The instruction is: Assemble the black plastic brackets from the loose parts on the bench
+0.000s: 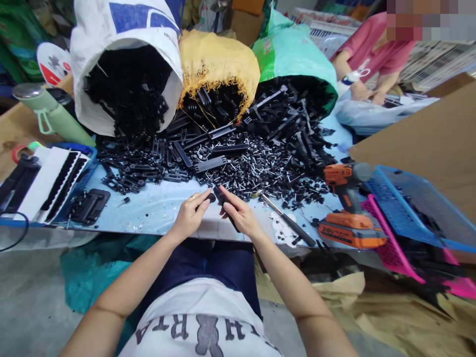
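Note:
My left hand point(191, 213) and my right hand point(240, 213) meet over the near edge of the light blue table point(148, 208). Together they hold a long black plastic strip point(224, 203); the right hand grips its length and the left hand pinches a small black piece point(211, 198) at its far end. A big heap of black plastic parts and small screws point(256, 158) lies just beyond the hands. A finished black part point(89, 206) rests on the table to the left.
Three open sacks, white point(122, 29), yellow point(219, 59) and green point(293, 49), spill black parts at the back. An orange cordless drill point(345, 203) and a screwdriver point(286, 218) lie right. Blue basket point(412, 203) and pink basket point(390, 248) right; green bottle point(55, 116) left. Another person point(372, 54) works far right.

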The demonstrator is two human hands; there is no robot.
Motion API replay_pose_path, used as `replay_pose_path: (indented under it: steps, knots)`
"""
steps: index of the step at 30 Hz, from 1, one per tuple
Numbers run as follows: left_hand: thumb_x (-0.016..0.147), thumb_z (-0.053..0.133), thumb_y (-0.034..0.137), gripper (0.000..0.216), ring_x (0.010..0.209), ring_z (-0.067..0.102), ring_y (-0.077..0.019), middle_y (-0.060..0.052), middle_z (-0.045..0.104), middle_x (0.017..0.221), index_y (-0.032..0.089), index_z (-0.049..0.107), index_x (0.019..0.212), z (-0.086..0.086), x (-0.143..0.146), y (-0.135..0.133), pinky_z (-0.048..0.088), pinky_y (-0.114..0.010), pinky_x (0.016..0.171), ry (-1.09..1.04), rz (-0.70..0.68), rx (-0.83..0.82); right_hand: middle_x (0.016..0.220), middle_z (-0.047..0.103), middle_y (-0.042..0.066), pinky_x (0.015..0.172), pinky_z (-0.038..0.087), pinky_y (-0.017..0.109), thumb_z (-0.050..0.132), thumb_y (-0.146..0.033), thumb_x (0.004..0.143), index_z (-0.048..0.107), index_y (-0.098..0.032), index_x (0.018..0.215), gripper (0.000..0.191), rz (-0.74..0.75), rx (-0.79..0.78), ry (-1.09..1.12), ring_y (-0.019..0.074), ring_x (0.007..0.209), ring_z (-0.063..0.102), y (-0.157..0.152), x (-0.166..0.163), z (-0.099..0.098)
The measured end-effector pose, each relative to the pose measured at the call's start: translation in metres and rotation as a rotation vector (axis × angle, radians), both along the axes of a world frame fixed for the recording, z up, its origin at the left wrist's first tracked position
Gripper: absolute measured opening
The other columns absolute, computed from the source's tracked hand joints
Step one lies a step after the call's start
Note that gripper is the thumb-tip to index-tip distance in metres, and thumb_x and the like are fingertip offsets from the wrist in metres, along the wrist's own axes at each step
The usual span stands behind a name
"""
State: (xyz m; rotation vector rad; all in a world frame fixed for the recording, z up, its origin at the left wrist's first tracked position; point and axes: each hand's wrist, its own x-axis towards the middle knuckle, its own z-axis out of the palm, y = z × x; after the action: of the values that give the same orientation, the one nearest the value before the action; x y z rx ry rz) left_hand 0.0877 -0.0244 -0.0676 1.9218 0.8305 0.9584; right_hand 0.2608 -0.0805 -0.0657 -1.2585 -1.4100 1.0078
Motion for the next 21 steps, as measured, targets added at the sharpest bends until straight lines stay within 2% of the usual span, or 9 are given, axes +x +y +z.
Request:
replay_pose_path:
  steps: [4,7,11,15,17,21]
  knots:
    - [0.089,0.047,0.029,0.037,0.084,0.058,-0.0136,-0.008,0.062,0.091,0.013,0.057,0.121,0.007,-0.002,0.0,0.046,-0.027,0.078,-0.019,-0.022,0.04,0.095,0.057,0.006,0.055,0.054,0.023,0.047,-0.048,0.09,0.039,-0.022,0.139,0.056,-0.024,-0.025,0.127,0.0083,0.06,0.054,-0.006,-0.001,0.005]
    - [0.088,0.049,0.028,0.034,0.086,0.059,-0.0143,-0.009,0.064,0.094,0.012,0.06,0.117,0.011,-0.001,-0.001,0.047,-0.028,0.079,-0.035,-0.051,0.074,0.094,0.057,0.005,0.055,0.055,0.022,0.051,-0.046,0.089,0.045,-0.022,0.136,0.053,-0.025,0.002,0.109,0.0076,0.06,0.054,-0.008,-0.004,0.005]
    - [0.088,0.049,0.027,0.034,0.085,0.059,-0.0145,-0.008,0.064,0.093,0.015,0.059,0.118,0.015,0.0,0.0,0.048,-0.029,0.079,-0.025,-0.075,0.11,0.093,0.057,0.004,0.055,0.056,0.022,0.048,-0.047,0.09,0.041,-0.022,0.138,0.054,-0.08,-0.014,0.142,0.0077,0.061,0.056,-0.01,-0.001,0.002]
    - [0.088,0.05,0.025,0.032,0.082,0.058,-0.0133,-0.008,0.061,0.09,0.014,0.061,0.116,0.016,0.004,-0.003,0.048,-0.028,0.076,-0.014,-0.071,0.14,0.089,0.056,0.003,0.054,0.055,0.02,0.049,-0.044,0.091,0.044,-0.023,0.136,0.05,-0.027,0.046,0.074,0.0062,0.058,0.054,-0.011,0.001,0.001]
    - [0.088,0.05,0.024,0.031,0.081,0.057,-0.0124,-0.007,0.06,0.089,0.014,0.061,0.116,0.015,0.008,-0.008,0.048,-0.027,0.075,-0.032,-0.031,0.169,0.094,0.056,0.003,0.054,0.055,0.02,0.05,-0.042,0.091,0.046,-0.025,0.135,0.046,-0.036,0.098,0.011,0.0056,0.058,0.054,-0.012,-0.003,0.0]
    - [0.089,0.047,0.021,0.032,0.083,0.057,-0.0111,-0.007,0.058,0.094,0.015,0.058,0.119,0.013,0.02,-0.022,0.049,-0.025,0.074,-0.18,0.204,0.225,0.115,0.052,0.009,0.054,0.055,0.022,0.045,-0.044,0.093,0.042,-0.025,0.137,0.048,-0.162,0.177,0.006,0.0073,0.061,0.055,-0.015,-0.02,-0.002]
